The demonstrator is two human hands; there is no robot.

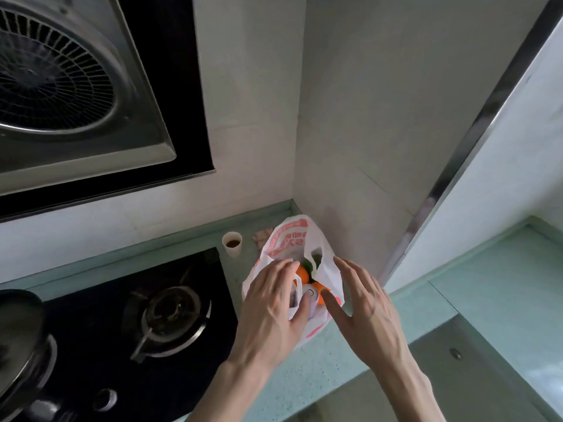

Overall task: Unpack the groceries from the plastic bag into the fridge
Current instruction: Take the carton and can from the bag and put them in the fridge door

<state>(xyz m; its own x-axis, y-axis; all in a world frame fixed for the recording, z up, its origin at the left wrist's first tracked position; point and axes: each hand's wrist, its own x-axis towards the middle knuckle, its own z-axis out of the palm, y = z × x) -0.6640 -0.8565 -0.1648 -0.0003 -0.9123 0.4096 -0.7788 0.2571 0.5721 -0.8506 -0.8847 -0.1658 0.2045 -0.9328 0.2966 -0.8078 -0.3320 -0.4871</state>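
At the far left a dark pot (18,339) sat on the black gas hob (128,315), under the extractor fan (58,74) mounted above. Next along, a small paper cup (232,244) with dark liquid stood on the pale green counter (304,379), near the bag. The left hand (274,303) lay on the white plastic bag (289,239) with red print, fingers curled over its left edge and thumb pinching the plastic beside a pale can (309,295) inside. Orange fruit (302,275) showed in the opening. The bag stood in the corner against the wall. The right hand (362,306) hovered at the bag's right side, fingers spread and released, gripping nothing.
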